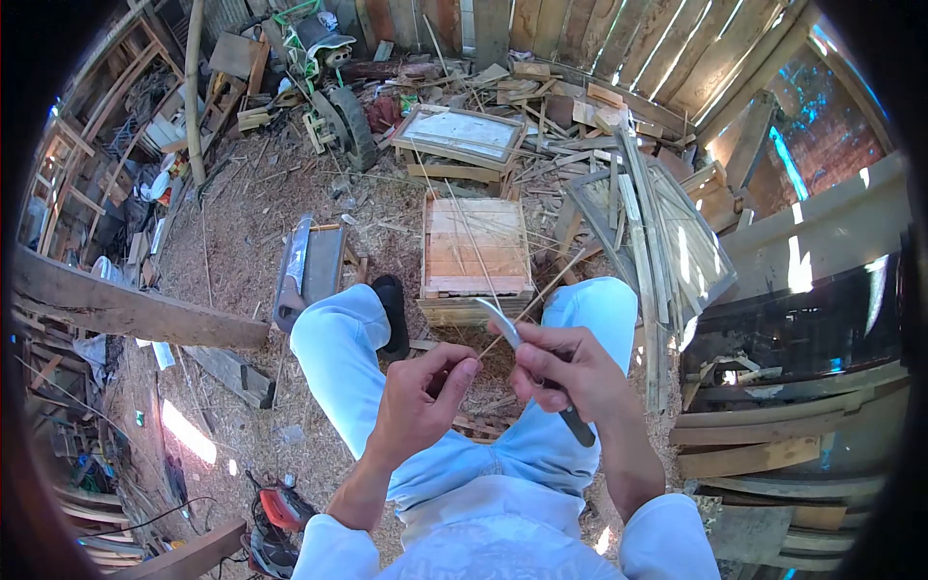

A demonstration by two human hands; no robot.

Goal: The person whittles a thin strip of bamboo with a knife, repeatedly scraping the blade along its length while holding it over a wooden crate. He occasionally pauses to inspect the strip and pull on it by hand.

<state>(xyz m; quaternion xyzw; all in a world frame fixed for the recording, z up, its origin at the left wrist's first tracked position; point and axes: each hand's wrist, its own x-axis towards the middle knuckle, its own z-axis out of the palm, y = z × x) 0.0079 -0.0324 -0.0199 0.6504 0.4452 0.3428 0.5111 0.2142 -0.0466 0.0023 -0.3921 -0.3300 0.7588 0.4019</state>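
My left hand (423, 394) is closed, with thumb and forefinger pinching the near end of a thin wooden strip (551, 284). The strip slants away to the upper right, passing by the knife. In my right hand (572, 372) is a knife (499, 321) with a curved, shiny blade and a dark handle that sticks out below the fist. The blade points up and left, across the strip in this view. Both hands are close together above my lap. Just beyond them, between my knees, stands a box of pale wooden boards (476, 242), with long thin strips lying over it.
A small dark-topped stool (314, 263) stands left of the box. Framed panels (459, 133) and scrap wood lie behind it. Long boards (638, 222) lean at the right. A red power tool (282, 509) sits at lower left. A beam (135, 304) crosses the left side.
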